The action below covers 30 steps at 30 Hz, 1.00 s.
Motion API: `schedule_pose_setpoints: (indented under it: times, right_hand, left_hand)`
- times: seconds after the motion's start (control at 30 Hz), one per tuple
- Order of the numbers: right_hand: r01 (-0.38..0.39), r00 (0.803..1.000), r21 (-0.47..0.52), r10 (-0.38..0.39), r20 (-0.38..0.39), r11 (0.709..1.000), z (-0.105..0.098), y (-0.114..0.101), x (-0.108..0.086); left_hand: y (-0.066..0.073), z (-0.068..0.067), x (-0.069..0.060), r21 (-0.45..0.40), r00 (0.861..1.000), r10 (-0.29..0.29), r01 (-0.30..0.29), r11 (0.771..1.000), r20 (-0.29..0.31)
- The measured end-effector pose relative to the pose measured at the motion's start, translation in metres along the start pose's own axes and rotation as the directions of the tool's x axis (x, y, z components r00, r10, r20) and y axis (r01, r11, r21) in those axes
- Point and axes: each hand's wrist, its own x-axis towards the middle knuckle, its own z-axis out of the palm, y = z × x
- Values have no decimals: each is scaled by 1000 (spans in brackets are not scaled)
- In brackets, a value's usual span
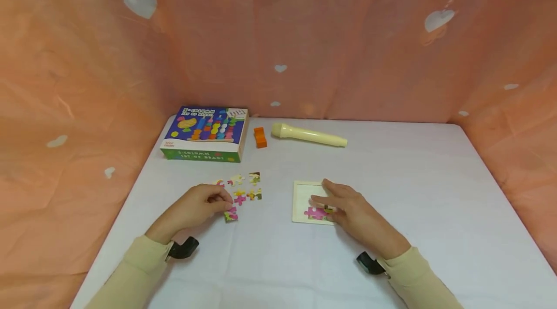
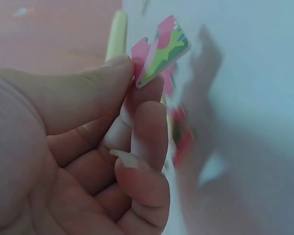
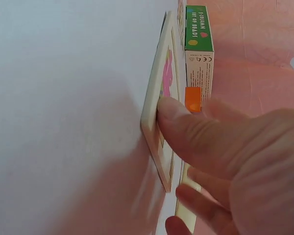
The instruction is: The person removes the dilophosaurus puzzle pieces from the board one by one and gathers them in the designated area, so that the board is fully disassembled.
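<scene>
My left hand (image 1: 197, 207) pinches a pink and green jigsaw puzzle piece (image 2: 161, 51) between thumb and index finger, raised off the table in the left wrist view. Loose puzzle pieces (image 1: 240, 198) lie just beyond it in a small group. Over the right part of a pale wooden puzzle tray (image 1: 300, 202) is my right hand (image 1: 354, 210), fingers spread. Its thumb rests inside the tray's near rim, by the pieces there. A pink puzzle piece (image 1: 315, 213) lies in the tray's lower part; the hand hides some of what is beside it.
A boxed bead set (image 1: 204, 132) stands at the back left of the white table. To its right are an orange block (image 1: 260, 138) and a cream microphone-shaped stick (image 1: 311, 136). A pinkish-orange cloth with hearts (image 1: 304, 33) hangs behind and at the sides.
</scene>
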Motion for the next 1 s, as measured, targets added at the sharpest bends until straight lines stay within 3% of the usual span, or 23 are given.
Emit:
schedule_pose_setpoints:
  times: [0.27,0.43,0.6,0.77,0.9,1.0]
  right_hand:
    - [-190,981,10,190,40,982,-2,6,2]
    - [-218,975,21,217,47,976,-3,7,2]
    - [-225,974,44,223,48,973,-4,8,0]
    - [-217,976,51,214,43,975,-5,9,-1]
    - [-198,980,53,196,42,979,-3,9,1]
    - [-190,981,61,188,41,980,-3,10,2]
  left_hand:
    - [-10,-2,-7,15,1000,-20,20,1000,-16]
    - [-10,2,-6,19,999,-49,49,999,-23]
    - [-4,-1,-6,57,997,-29,33,998,-71]
    - [17,6,8,45,997,29,-26,999,-66]
    - [47,31,27,66,992,124,-122,990,-27]
    - [74,56,46,106,976,214,-216,971,27]
